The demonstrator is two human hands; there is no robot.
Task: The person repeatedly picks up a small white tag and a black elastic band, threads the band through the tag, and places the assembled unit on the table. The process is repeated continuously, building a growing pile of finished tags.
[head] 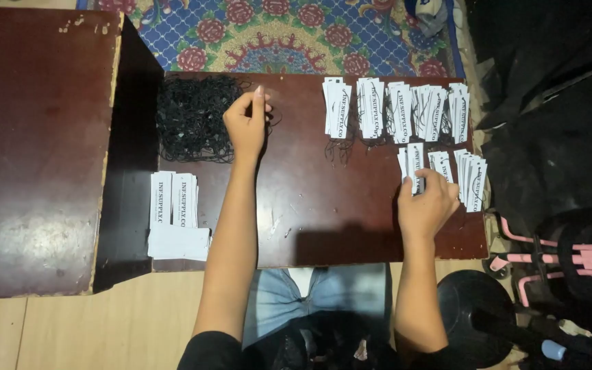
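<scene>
A low, dark brown table filled the middle of the view, seen from above by a person sitting at its near edge. A larger reddish-brown board lay just beyond the table's left end, and a blue floral rug showed past its far edge. Pink and black metal gear stood off the table's right end.

On the table's far left corner sat a tangled pile of black strings. Along the far right edge ran a row of stacked white paper tags, some with strings hanging from them. On the near left corner lay a loose stack of unstrung tags.

The left hand rested at the right edge of the string pile, fingers curled and pinched on a strand of black string. The right hand lay toward the table's right end, fingers bent and pressing down on a second, shorter row of tags; whether it gripped one could not be told.
</scene>
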